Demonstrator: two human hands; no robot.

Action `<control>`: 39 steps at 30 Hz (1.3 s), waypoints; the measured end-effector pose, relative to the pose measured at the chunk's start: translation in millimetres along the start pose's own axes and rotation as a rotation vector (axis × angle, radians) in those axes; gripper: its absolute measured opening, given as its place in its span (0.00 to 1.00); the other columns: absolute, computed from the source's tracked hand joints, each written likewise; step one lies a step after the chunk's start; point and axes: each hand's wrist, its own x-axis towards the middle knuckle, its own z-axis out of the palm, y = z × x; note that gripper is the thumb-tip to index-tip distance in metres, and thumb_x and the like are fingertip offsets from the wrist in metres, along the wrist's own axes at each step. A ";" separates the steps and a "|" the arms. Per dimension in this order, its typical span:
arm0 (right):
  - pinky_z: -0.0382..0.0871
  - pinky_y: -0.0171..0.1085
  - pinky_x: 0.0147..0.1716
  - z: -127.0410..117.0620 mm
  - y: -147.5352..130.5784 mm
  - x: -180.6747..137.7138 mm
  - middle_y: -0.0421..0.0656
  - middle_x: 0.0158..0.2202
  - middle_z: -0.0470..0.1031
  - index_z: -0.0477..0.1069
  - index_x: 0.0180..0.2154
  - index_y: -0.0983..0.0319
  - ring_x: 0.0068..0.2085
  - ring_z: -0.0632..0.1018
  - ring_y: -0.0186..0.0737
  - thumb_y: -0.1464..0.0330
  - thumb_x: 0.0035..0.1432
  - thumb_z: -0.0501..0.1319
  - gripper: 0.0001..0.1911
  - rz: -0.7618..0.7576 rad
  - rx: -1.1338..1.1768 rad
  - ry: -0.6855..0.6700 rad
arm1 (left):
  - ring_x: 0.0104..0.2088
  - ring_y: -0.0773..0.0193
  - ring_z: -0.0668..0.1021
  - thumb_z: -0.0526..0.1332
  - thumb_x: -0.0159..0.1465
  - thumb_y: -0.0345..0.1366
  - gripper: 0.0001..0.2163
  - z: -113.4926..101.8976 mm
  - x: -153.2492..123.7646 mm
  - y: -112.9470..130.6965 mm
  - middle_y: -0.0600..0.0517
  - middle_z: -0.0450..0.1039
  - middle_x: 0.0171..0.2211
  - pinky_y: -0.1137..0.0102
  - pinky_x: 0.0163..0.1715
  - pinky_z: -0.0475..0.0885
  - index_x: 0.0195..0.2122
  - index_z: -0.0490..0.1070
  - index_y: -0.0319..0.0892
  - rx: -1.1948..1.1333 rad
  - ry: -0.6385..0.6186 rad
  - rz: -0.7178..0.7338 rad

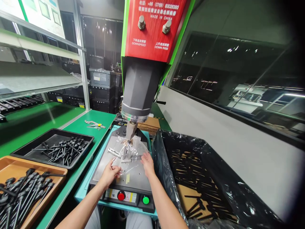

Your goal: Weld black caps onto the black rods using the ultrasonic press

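Two hands held a clear bag (130, 152) under a press tip (131, 129): left hand (110, 173) fingers pinched it, right hand (147, 163) hold unclear. Black rods (64, 149) waited in a tray (26, 147).

The bag (130, 152) is clear, glossy, crinkled plastic on a matt metal plate (136, 180); at three o'clock, a shiny black plastic liner (164, 165).

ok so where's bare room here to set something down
Free: green benchtop between the black tray of rods and the silver tools; the grey metal plate's near edge above the red button. Crowded: mid-plate, where left hand, right hand and clear plastic bag meet under the horn.
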 end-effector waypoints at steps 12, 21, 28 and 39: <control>0.67 0.54 0.51 -51.2 16.4 -60.8 0.53 0.45 0.76 0.76 0.40 0.61 0.48 0.75 0.58 0.52 0.46 0.63 0.24 -0.079 -0.304 0.142 | 0.42 0.51 0.79 0.61 0.56 0.51 0.29 -63.0 -35.8 -19.3 0.44 0.76 0.41 0.61 0.39 0.74 0.54 0.67 0.37 0.608 0.196 0.121; 0.59 0.51 0.61 -108.7 76.9 -141.6 0.49 0.64 0.58 0.57 0.65 0.55 0.63 0.63 0.56 0.59 0.54 0.59 0.37 -0.197 -0.865 -0.055 | 0.58 0.43 0.71 0.60 0.54 0.55 0.36 -148.8 -52.3 -82.4 0.39 0.69 0.58 0.53 0.57 0.66 0.60 0.63 0.39 0.911 0.372 0.207; 0.54 0.48 0.64 -122.9 76.4 -141.9 0.42 0.67 0.55 0.55 0.65 0.48 0.67 0.59 0.51 0.64 0.55 0.58 0.36 -0.158 -0.797 -0.166 | 0.55 0.44 0.74 0.61 0.53 0.55 0.33 -146.7 -42.3 -85.6 0.43 0.73 0.54 0.57 0.53 0.70 0.57 0.66 0.42 0.882 0.351 0.182; 0.48 0.50 0.66 -125.0 77.5 -148.1 0.43 0.69 0.52 0.51 0.67 0.49 0.68 0.55 0.51 0.66 0.55 0.59 0.39 -0.185 -0.788 -0.188 | 0.59 0.45 0.70 0.60 0.54 0.56 0.34 -147.9 -44.5 -91.0 0.41 0.68 0.58 0.55 0.59 0.65 0.57 0.64 0.40 0.897 0.316 0.196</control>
